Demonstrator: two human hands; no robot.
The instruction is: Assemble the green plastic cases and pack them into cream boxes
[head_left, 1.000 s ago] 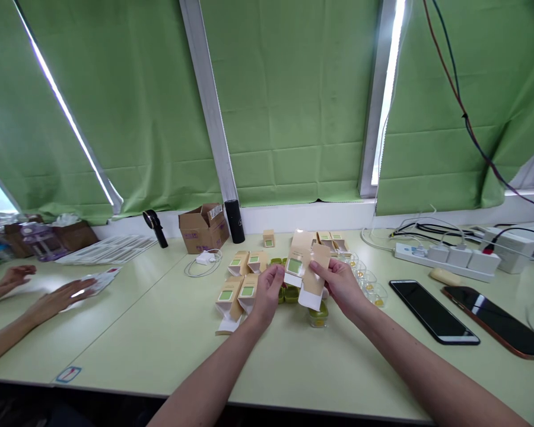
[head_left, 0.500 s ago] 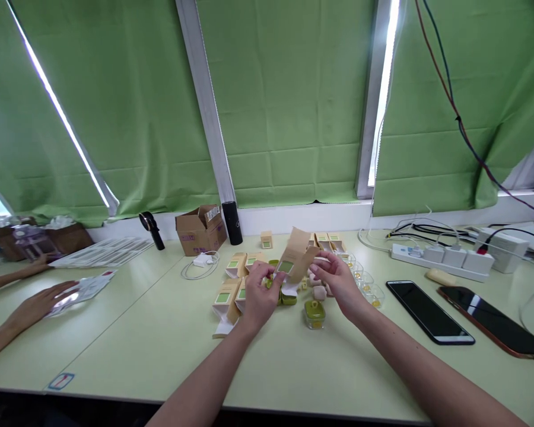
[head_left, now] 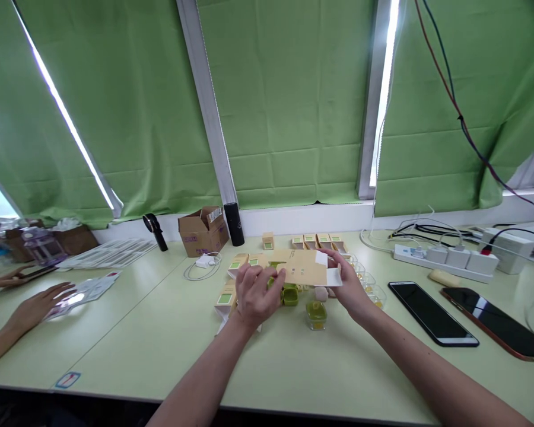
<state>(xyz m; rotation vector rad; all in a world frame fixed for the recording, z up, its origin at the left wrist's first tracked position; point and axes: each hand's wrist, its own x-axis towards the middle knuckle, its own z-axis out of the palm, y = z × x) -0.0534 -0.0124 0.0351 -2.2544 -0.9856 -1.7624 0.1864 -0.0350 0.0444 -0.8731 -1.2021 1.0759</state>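
A kraft-coloured paper box [head_left: 302, 268] lies sideways in the air between my hands, with white flaps at its right end. My right hand [head_left: 349, 290] grips that right end from behind, thumb along the top. At the left end my left hand [head_left: 258, 296] has its fingers curled against the box, hiding part of it. Below stands a small clear jar with a green lid [head_left: 315, 314] on the table. Green lids [head_left: 290, 295] and a pinkish piece [head_left: 321, 293] sit partly hidden under the box. Kraft boxes with green labels [head_left: 225, 298] stand left of my left hand.
More kraft boxes [head_left: 324, 240] line up at the back, and clear cups [head_left: 374, 292] stand to the right. Two phones [head_left: 431, 311] and a power strip [head_left: 445, 261] lie further right. A carton [head_left: 203, 232] and black cylinder [head_left: 234, 224] stand behind. Another person's hand [head_left: 40, 305] rests at left.
The box has turned from tilted upright to lying sideways, white flaps now at the right. My left hand has shifted slightly left and turned its back upward.
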